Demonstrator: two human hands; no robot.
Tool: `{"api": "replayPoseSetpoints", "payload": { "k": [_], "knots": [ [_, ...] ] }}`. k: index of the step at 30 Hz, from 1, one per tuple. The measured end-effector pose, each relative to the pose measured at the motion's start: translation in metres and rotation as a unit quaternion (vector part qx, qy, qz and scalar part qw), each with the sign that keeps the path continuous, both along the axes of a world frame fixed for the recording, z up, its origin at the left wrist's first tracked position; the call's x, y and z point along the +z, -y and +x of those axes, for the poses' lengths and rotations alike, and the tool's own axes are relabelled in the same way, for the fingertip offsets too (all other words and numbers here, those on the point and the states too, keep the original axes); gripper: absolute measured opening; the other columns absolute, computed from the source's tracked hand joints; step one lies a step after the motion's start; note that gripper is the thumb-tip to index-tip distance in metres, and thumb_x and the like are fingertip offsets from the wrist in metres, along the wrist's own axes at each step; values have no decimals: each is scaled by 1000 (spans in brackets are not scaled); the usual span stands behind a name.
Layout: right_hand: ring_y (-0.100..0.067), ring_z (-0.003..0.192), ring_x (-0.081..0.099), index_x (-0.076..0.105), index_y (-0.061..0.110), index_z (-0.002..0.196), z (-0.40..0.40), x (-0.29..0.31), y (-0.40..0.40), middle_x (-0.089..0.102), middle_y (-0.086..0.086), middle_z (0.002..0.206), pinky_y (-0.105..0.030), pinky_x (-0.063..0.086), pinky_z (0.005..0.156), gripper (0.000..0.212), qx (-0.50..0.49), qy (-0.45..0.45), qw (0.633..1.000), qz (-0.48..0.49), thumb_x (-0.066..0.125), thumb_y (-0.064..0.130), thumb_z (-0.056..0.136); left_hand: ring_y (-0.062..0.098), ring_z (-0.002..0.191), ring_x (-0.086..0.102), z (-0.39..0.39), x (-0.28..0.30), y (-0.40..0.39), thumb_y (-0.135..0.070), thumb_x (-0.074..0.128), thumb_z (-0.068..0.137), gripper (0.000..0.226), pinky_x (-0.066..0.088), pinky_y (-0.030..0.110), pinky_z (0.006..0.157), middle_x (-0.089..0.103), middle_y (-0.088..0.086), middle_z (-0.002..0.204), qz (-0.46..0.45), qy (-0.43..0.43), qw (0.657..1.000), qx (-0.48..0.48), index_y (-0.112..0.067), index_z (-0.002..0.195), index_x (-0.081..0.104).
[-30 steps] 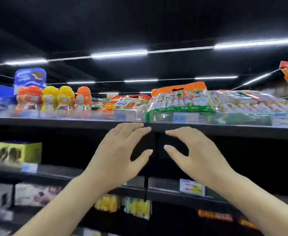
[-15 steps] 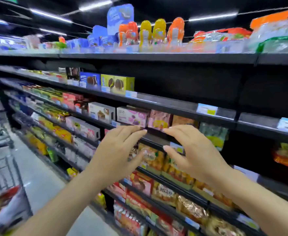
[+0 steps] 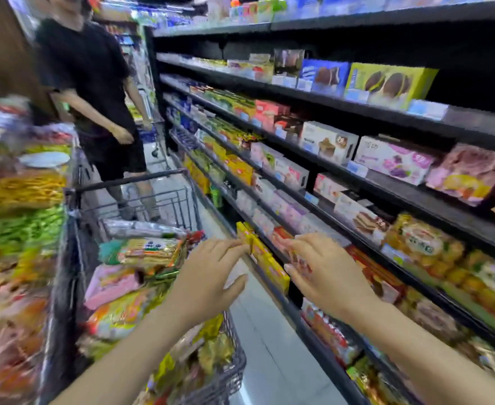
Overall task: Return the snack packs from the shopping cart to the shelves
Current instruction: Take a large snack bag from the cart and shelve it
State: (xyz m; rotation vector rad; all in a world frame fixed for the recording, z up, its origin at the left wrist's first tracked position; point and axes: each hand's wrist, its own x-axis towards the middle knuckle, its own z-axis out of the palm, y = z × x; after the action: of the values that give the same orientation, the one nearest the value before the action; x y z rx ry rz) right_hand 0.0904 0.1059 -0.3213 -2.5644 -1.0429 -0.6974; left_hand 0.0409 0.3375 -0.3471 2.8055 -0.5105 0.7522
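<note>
Both hands hover empty with fingers spread and slightly curled, the left hand (image 3: 208,276) just right of centre-bottom, the right hand (image 3: 325,276) beside it. Glossy crinkled snack packs (image 3: 150,252) lie heaped in the wire-mesh shopping cart (image 3: 226,372) under the left forearm. Flat yellow boxes (image 3: 266,261) stand between the fingertips; black shelves (image 3: 386,182) of cardboard boxes fill the right.

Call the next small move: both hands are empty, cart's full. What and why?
Probably swing the left hand down-left onto the topmost snack pack in the shopping cart and grasp it. Both hands look open and hold nothing, the right hand hangs in front of the shelves, and the cart is piled with packs, so nothing can be shelved until one is picked.
</note>
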Motion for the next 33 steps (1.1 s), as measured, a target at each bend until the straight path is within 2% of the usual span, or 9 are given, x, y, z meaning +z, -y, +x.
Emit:
{"api": "replayPoseSetpoints", "payload": {
  "k": [4,10,14,18,20,22,25,28,33],
  "knots": [
    [-27,95,63,66,10,112,21,-26,-61,66,-6,105,-37,54,80,39,48,-46,997,-28,60,32,80,27,102,60,-4,-21,-47,-43,49,84,47,47,38,87,64,6,112,-9,-23,998,65,-13,117,63],
    [-26,91,64,66,13,110,64,-56,-126,66,-2,98,-39,56,74,44,123,-101,986,-55,45,41,83,26,102,62,2,-52,-102,-43,53,82,48,53,39,83,63,4,115,-30,-74,986,149,-16,121,57],
    [-24,89,63,66,15,106,108,-73,-153,65,0,94,-36,54,71,32,151,-113,980,-69,57,33,81,24,99,63,16,-62,-129,-48,50,82,50,53,39,81,64,0,111,-31,-113,968,222,-17,119,60],
    [-25,98,61,64,15,116,156,-86,-177,65,-1,102,-34,49,77,35,166,-131,973,-93,61,32,86,24,99,64,40,-68,-149,-49,46,83,56,55,42,84,65,3,110,-25,-140,952,273,-12,120,63],
    [-24,109,57,59,16,125,177,-90,-189,63,-1,114,-33,46,87,39,176,-144,968,-109,56,33,90,24,100,65,52,-72,-158,-50,44,83,57,51,41,89,66,3,110,-22,-151,943,297,-11,120,64],
    [-21,118,50,53,18,132,194,-93,-202,59,1,123,-31,41,94,42,187,-159,961,-125,53,35,93,25,101,64,63,-75,-171,-49,46,82,56,50,40,90,66,3,111,-32,-164,936,311,-12,120,64],
    [-23,118,50,50,18,134,215,-96,-224,57,0,124,-32,41,93,44,196,-172,957,-126,51,35,94,27,98,65,77,-72,-196,-43,55,79,51,52,36,83,67,4,109,-21,-172,928,328,-12,119,64],
    [-22,117,48,48,19,135,233,-99,-249,56,1,124,-32,41,92,43,198,-181,953,-144,47,37,96,29,92,66,91,-68,-224,-44,46,80,54,55,38,78,68,7,103,5,-183,924,337,-8,116,64],
    [-20,115,48,46,23,134,260,-111,-295,56,3,121,-31,42,88,42,173,-206,953,-137,47,39,96,31,104,61,122,-79,-282,-41,58,80,55,51,40,88,65,8,112,8,-207,920,333,-9,124,60]
  ]
}}
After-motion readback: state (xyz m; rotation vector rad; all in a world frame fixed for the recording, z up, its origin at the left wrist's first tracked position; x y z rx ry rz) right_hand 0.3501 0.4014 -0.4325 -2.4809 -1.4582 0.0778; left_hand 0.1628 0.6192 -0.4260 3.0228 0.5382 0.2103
